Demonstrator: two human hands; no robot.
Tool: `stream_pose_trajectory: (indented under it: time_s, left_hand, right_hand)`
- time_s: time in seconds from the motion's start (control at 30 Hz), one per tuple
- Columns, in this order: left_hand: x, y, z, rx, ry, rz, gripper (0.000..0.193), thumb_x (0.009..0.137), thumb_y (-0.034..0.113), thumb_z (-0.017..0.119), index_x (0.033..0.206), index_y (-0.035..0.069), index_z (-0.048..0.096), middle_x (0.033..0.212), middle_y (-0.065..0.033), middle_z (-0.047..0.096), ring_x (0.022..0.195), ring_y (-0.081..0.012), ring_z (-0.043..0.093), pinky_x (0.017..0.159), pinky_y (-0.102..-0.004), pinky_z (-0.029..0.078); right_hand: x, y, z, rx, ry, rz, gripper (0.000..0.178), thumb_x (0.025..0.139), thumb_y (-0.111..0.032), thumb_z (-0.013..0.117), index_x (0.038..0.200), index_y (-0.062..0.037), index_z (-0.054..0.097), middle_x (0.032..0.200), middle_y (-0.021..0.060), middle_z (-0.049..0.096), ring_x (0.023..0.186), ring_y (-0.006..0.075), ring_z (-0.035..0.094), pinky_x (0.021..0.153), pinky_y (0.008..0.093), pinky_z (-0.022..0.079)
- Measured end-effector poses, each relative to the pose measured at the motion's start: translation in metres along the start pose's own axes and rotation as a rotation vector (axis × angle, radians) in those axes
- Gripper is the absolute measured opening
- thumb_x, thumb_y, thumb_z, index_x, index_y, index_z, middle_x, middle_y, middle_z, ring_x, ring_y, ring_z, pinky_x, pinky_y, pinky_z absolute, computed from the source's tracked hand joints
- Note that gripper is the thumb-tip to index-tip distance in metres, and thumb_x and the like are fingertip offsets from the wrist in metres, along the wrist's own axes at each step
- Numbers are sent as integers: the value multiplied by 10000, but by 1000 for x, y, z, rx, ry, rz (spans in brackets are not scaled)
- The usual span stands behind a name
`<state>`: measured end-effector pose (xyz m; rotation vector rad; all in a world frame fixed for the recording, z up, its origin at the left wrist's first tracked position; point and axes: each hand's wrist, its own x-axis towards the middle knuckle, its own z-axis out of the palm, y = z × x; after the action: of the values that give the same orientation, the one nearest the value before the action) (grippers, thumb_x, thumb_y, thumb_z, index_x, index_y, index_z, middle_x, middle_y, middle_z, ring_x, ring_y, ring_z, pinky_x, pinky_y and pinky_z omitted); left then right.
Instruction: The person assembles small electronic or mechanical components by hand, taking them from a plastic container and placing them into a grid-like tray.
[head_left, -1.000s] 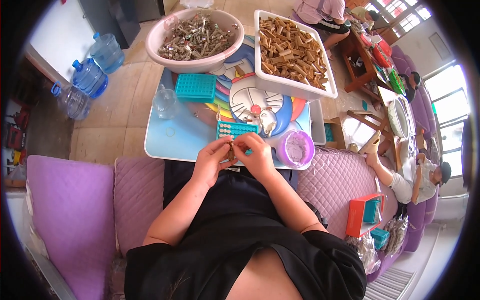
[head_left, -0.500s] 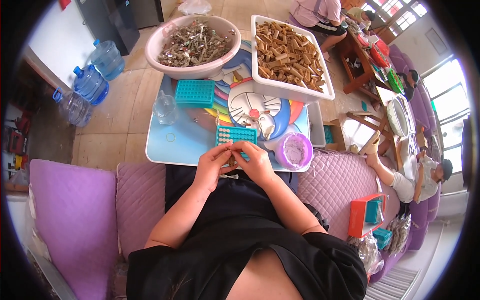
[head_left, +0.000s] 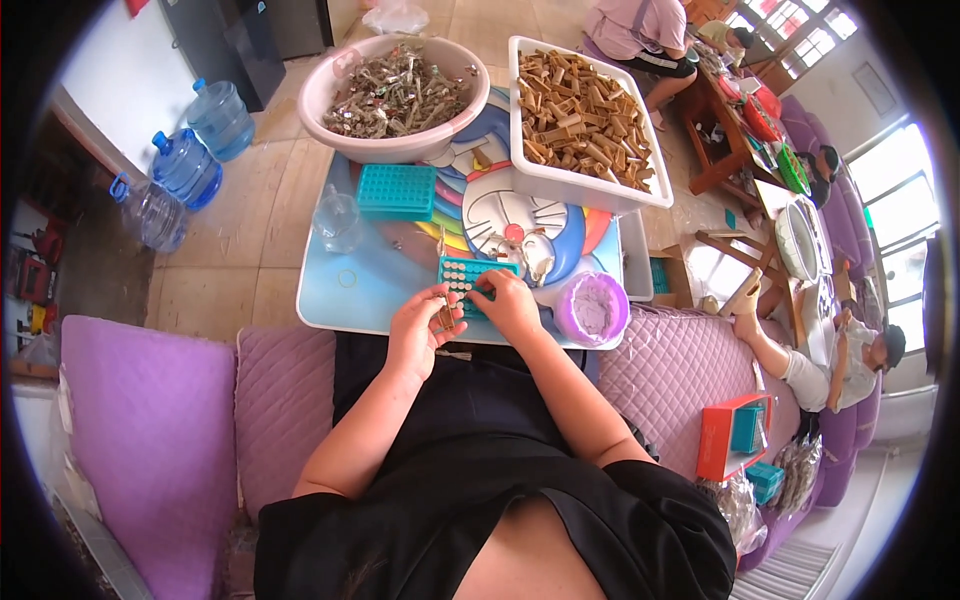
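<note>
My left hand (head_left: 412,328) is closed around a small brown rolled piece (head_left: 446,316), held just off the near left corner of a teal rack (head_left: 505,266). Pale round pieces stand in several of the rack's holes, mostly on its left side. Over the near part of the rack, my right hand (head_left: 510,302) has its fingers bent together and pointing down; whatever they pinch is hidden. A purple-rimmed tub (head_left: 592,308) with pale contents stands just right of my right hand.
On the low table (head_left: 375,300) are a second teal rack (head_left: 396,192), a clear plastic jar (head_left: 337,222), a pink basin (head_left: 312,100) of dried bits and a white bin (head_left: 590,193) of brown rolled pieces. Water bottles (head_left: 187,168) stand left. Other people sit at the right.
My hands, together before, are now apart. The right hand has moved forward onto the rack, while the left keeps the brown piece. The view has shifted slightly.
</note>
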<state>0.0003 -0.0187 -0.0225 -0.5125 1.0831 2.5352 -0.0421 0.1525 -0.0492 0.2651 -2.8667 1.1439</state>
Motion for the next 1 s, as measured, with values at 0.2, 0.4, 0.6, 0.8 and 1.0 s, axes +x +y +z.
stream_pose_trajectory:
  time_s: [0.2,0.4,0.6,0.8,1.0]
  left_hand:
    - [1,0,-2,-21,-8,-3,250,886,105,482,1120,22,516,1003,-90,604,866,-184,612,753,-366,544]
    - [2,1,-2,8,-35,-21,261,892,103,489,1138,16,509,1017,-107,610,870,-191,619,766,-362,543]
    - [0,-1,-3,-48,-118,-20,264,913,107,501,1150,-7,514,1018,-130,605,907,-207,617,808,-370,540]
    - [-4,-3,4,116,-152,19,307,914,75,510,1206,-21,495,1035,-121,605,929,-176,615,829,-343,538]
    - [-9,-2,12,202,-175,70,290,914,20,501,1200,-26,505,1067,-115,600,953,-163,606,846,-309,531]
  right_hand:
    - [-1,-2,6,-83,49,-58,201,709,-185,701,833,-44,629,817,122,602,763,302,596,683,392,482]
    - [-4,-1,2,-73,-18,-12,154,714,-169,668,795,-44,629,797,122,620,768,329,603,690,409,486]
    - [-11,-19,-19,134,-72,104,128,739,-86,651,850,-22,636,763,101,648,677,240,636,644,321,507]
    - [-27,-56,-31,371,139,-131,148,735,1,668,873,-10,616,778,78,630,671,170,631,618,273,507]
    - [-29,-56,-27,255,235,-263,162,725,14,682,870,-12,614,807,86,623,685,168,641,611,269,511]
